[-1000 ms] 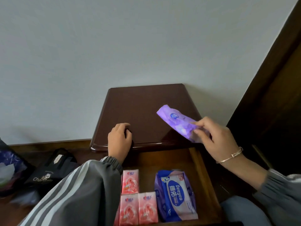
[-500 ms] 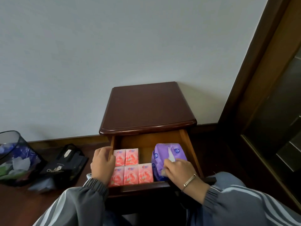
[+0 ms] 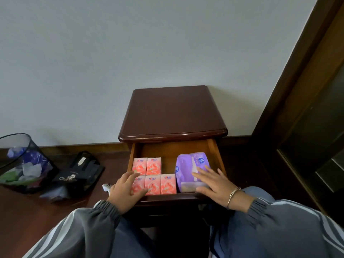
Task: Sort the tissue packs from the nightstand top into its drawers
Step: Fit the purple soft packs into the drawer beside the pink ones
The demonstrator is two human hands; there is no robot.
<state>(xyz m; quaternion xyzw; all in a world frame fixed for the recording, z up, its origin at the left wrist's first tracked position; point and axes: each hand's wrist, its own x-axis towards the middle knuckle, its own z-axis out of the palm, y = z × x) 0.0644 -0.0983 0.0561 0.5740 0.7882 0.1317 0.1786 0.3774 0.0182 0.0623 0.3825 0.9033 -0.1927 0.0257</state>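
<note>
Together in the drawer (image 3: 212, 152): five pink packs (image 3: 152, 184) beside a purple pack (image 3: 184, 168).

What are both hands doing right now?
Left hand: open, resting on the pink tissue packs.
Right hand: open, flat on the purple pack.

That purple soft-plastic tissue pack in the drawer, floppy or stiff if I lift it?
Probably floppy: the purple soft-plastic tissue pack bulges and creases under the right hand. Likely light for its size; its glossy film may slip a little.
</note>
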